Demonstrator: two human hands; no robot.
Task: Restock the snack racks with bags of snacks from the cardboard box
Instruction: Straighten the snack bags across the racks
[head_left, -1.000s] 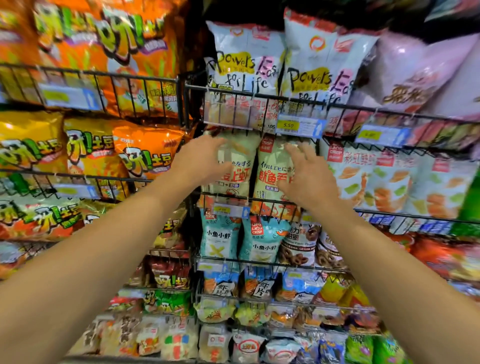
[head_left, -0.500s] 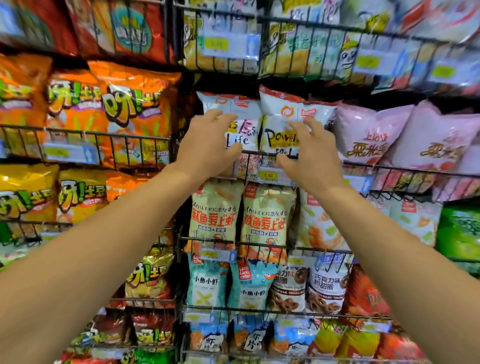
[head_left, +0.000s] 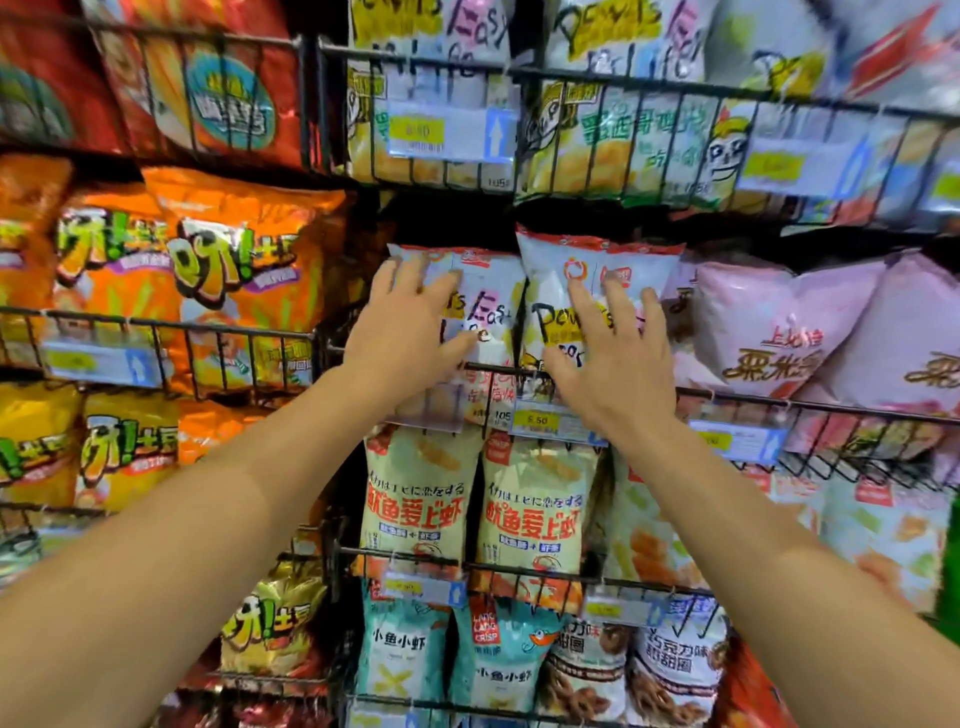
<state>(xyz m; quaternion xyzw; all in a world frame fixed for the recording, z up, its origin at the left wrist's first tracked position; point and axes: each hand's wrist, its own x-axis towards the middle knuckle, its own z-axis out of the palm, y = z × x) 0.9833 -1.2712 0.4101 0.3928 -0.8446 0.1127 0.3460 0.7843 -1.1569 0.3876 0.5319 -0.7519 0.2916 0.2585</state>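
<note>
Both hands are raised to one wire rack (head_left: 519, 371) in the middle of the display. The left hand (head_left: 410, 325) lies flat, fingers spread wide, on the face of the left white bag (head_left: 488, 306). The right hand (head_left: 610, 358) lies the same way on the right white bag (head_left: 566, 291). Neither hand closes around anything; the palms press rather than hold. Judged purpose: pushing the two bags back and upright so they sit behind the front rail and face outward. The bags stand side by side, touching, with their lower parts behind the rail and a price tag (head_left: 537, 421) clipped below the right hand. Pink bags (head_left: 769, 332) fill the rack just beside them. The cardboard box is not in view.
</note>
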